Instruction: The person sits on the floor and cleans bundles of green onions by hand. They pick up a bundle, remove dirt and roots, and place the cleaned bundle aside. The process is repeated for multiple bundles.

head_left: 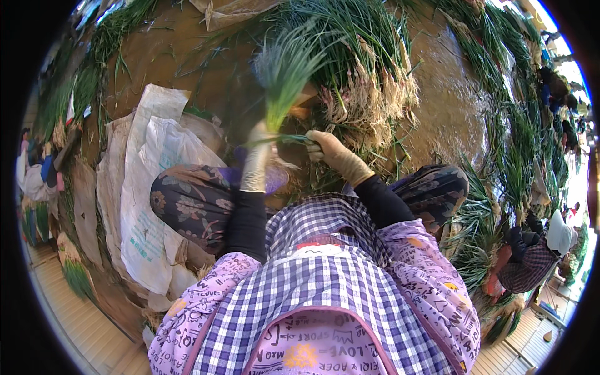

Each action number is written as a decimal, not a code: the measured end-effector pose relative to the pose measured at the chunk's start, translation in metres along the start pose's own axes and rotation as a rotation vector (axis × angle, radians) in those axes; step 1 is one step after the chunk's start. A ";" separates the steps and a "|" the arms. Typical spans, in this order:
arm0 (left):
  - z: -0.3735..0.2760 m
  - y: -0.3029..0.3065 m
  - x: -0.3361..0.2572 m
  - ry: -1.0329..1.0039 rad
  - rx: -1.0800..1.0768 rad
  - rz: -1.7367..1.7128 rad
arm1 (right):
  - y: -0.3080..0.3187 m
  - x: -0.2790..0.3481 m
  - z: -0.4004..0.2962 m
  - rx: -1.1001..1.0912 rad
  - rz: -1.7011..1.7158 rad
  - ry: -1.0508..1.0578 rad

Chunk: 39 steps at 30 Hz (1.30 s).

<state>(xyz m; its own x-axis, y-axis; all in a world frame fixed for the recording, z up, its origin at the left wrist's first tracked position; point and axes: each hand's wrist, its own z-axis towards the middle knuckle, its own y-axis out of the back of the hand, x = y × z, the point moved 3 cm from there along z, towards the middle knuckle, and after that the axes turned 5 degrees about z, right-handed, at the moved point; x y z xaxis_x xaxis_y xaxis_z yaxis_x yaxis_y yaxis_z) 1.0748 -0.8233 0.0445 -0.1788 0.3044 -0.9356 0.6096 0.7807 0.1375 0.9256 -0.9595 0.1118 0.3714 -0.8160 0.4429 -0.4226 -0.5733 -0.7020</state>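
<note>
My left hand, gloved and blurred, grips a bunch of spring onions near its root end. The green leaves fan out away from me, and pale roots hang below the hand on my side. My right hand, in a pale glove, pinches one end of a thin green strand. That strand stretches across to the bunch at my left hand; whether it goes all the way around cannot be seen. Just beyond my right hand lies a large pile of loose spring onions, their tangled roots turned towards me.
White and brown woven sacks lie to my left, beside my bent knee. More spring onions line the right side, where a person in a white hat sits. Wet brown ground surrounds the pile.
</note>
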 end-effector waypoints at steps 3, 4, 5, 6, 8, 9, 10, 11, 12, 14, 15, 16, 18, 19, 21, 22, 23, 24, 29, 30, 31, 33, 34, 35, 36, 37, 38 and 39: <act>0.018 0.039 -0.005 -0.085 -0.101 0.129 | 0.041 0.006 -0.025 0.148 -0.921 -0.100; 0.017 0.027 -0.022 -0.015 -0.056 0.050 | 0.074 -0.003 -0.023 0.166 -1.341 -0.277; 0.009 0.021 -0.042 0.058 -0.022 -0.017 | 0.099 -0.007 -0.021 0.197 -1.752 -0.467; 0.002 0.028 -0.049 0.040 -0.009 -0.194 | 0.089 0.009 -0.017 0.044 -1.995 -0.415; 0.002 0.021 -0.046 0.100 0.115 -0.302 | 0.114 0.042 0.003 -0.252 -2.251 0.008; 0.005 0.008 -0.045 0.129 0.173 -0.341 | 0.131 0.059 0.022 -0.499 -2.246 0.120; -0.001 0.004 -0.048 0.133 0.200 -0.292 | 0.118 0.075 0.025 -0.715 -1.938 0.081; -0.003 -0.002 -0.036 0.180 0.209 -0.300 | 0.106 0.091 0.025 -0.922 -1.619 0.098; -0.007 -0.023 -0.041 0.215 0.280 -0.426 | 0.120 0.091 0.025 -0.908 -1.535 0.004; -0.006 -0.042 -0.038 0.302 0.401 -0.645 | 0.146 0.083 0.031 -0.903 -1.370 -0.103; -0.004 -0.036 -0.022 0.356 0.425 -0.740 | 0.129 0.074 0.030 -0.847 -1.268 0.076; -0.010 -0.051 -0.021 0.384 0.396 -0.922 | 0.126 0.065 0.027 -0.758 -1.254 0.177; -0.002 -0.066 -0.016 0.397 0.435 -0.801 | 0.113 0.041 0.022 -0.447 -1.156 0.360; 0.005 -0.068 0.003 0.387 0.467 -0.766 | 0.094 0.027 0.015 -0.330 -1.062 0.299; 0.021 -0.068 0.038 0.343 0.441 -0.640 | 0.058 0.011 -0.003 -0.190 -0.961 0.117; 0.013 -0.085 0.021 0.363 0.419 -0.620 | 0.071 0.015 -0.005 -0.272 -1.128 0.247; 0.001 -0.098 -0.010 0.378 0.393 -0.596 | 0.083 0.021 -0.005 -0.348 -1.297 0.381; -0.010 -0.104 -0.029 0.359 0.330 -0.653 | 0.082 0.039 0.000 -0.492 -1.310 0.343; -0.014 -0.100 -0.025 0.299 0.289 -0.496 | 0.060 0.128 0.072 -0.889 -1.447 0.466; -0.012 -0.096 -0.014 0.297 0.262 -0.453 | 0.052 0.143 0.086 -0.962 -1.575 0.457; -0.011 -0.095 -0.010 0.294 0.245 -0.410 | 0.060 0.146 0.101 -0.953 -1.643 0.527; -0.015 -0.097 -0.031 0.350 0.375 -0.254 | 0.103 0.156 0.122 -0.997 -1.664 0.429; -0.018 -0.098 -0.033 0.322 0.294 -0.361 | 0.109 0.153 0.123 -0.990 -1.668 0.398; -0.017 -0.092 -0.037 0.357 0.285 -0.390 | 0.116 0.152 0.123 -0.971 -1.616 0.426; -0.018 -0.081 -0.030 0.369 0.241 -0.374 | 0.099 0.146 0.109 -0.897 -1.499 0.382; -0.016 -0.079 -0.024 0.379 0.219 -0.362 | 0.083 0.143 0.086 -0.850 -1.382 0.333; -0.009 -0.086 -0.019 0.369 0.243 -0.369 | 0.095 0.135 0.080 -0.860 -1.383 0.432; -0.008 -0.092 -0.016 0.363 0.228 -0.337 | 0.102 0.120 0.075 -0.780 -1.229 0.500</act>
<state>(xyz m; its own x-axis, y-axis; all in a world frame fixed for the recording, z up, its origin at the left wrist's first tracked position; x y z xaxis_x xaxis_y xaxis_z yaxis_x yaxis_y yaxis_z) 1.0158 -0.8956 0.0490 -0.6243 0.2580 -0.7374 0.6170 0.7418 -0.2628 0.9887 -1.1104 0.0516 0.5644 0.3249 0.7589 -0.4458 -0.6537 0.6115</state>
